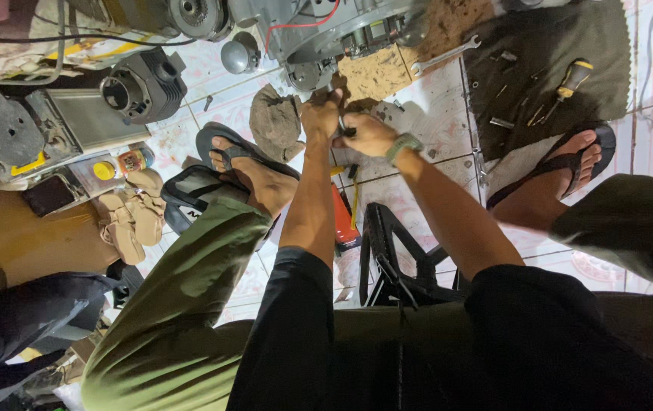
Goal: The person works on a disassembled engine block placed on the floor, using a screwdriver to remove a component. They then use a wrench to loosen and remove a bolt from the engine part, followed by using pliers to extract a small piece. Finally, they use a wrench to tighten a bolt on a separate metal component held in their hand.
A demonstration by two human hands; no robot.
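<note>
**Engine block worked on with both hands at its lower edge**

The engine block (326, 34) is seen on the tiled floor (433, 99), directly ahead of both outstretched arms. The left hand (321, 116) is clenched around something at the underside of the engine; what is gripped cannot be made out. The right hand (366, 134), marked by a green wristwatch (403, 144), is closed on a small dark tool or part (346, 129) just beside the left hand, the two nearly touching.

A fitting or fastening step at the engine's lower edge is judged to be in hand. A steady pull or turn with both hands braced together would be called for next.

A grey rag (277, 122) lies just left of the hands. A spanner (446, 55) and a yellow-handled screwdriver (570, 80) are laid on a dark mat (562, 38), well to the right. A finned cylinder (144, 87) stands further left.
</note>
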